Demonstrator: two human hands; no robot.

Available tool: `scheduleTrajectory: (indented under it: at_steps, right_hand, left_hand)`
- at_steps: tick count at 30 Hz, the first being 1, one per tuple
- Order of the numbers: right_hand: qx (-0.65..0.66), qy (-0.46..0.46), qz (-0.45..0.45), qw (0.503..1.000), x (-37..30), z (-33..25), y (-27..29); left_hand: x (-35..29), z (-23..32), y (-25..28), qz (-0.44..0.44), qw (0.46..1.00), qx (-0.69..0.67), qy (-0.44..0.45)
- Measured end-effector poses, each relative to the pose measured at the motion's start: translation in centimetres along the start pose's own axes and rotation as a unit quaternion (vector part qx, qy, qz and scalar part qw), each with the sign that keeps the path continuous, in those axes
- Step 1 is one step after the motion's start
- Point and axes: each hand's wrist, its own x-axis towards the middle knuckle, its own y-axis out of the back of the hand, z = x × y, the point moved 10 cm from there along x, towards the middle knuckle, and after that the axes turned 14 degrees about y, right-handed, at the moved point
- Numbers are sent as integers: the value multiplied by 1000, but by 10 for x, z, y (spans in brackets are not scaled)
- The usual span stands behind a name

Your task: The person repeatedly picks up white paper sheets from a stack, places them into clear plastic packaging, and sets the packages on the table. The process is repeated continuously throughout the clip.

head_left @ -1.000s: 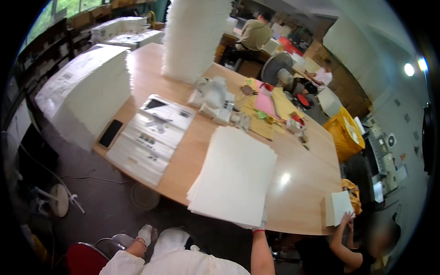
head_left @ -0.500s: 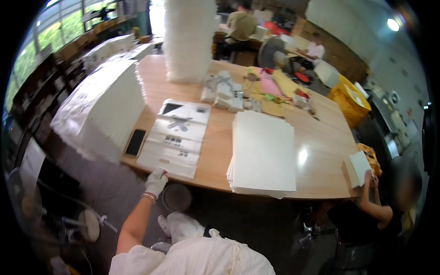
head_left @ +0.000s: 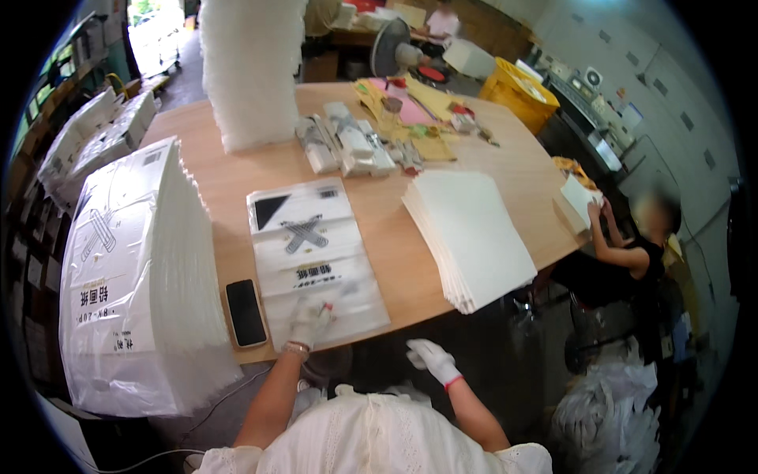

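Observation:
My left hand, in a white glove, is over the near part of a flat printed plastic bag on the table. The hand is smeared by motion, so how its fingers are set is unclear; a small red spot shows at the fingertips. My right hand, gloved in white with a red cuff, hovers just off the table's front edge. Its fingers stretch out to the left and hold nothing. To the right of the bag lies a thick stack of white paper sheets, slightly fanned.
A dark phone lies left of the bag, beside a tall pile of printed plastic bags. A white column stands farther back. Small wrapped bundles and coloured scraps lie mid-table. A co-worker folds paper at the right.
My left hand has moved from the table edge onto the bag. My right hand has come into view. The whole view has turned to the right.

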Motion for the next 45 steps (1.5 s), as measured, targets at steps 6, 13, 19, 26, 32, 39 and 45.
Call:
scheduleTrajectory:
  at_steps: [6, 13, 19, 26, 32, 39, 45]
  right_hand:
    - [257, 134, -57, 955, 81, -92, -160]
    - [-463, 384, 152, 784, 125, -133, -99]
    - [-309, 606, 89, 728, 70, -251, -154]
    - [-391, 457, 14, 799, 76, -229, -154]
    - [-450, 519, 94, 721, -3, -219, -14]
    - [-533, 330, 75, 775, 18, -207, 149]
    - [-554, 487, 154, 657, -24, -252, 121]
  left_hand:
    - [-11, 75, 35, 56, 976, 174, -116]
    - [27, 59, 76, 39, 993, -111, 20]
    - [26, 127, 78, 7, 993, -118, -10]
    - [3, 186, 84, -11, 991, -72, -112]
    - [-90, 213, 94, 248, 915, 87, -307]
    - [-142, 184, 32, 41, 940, -161, -298]
    - [-158, 203, -112, -374, 849, -373, 15]
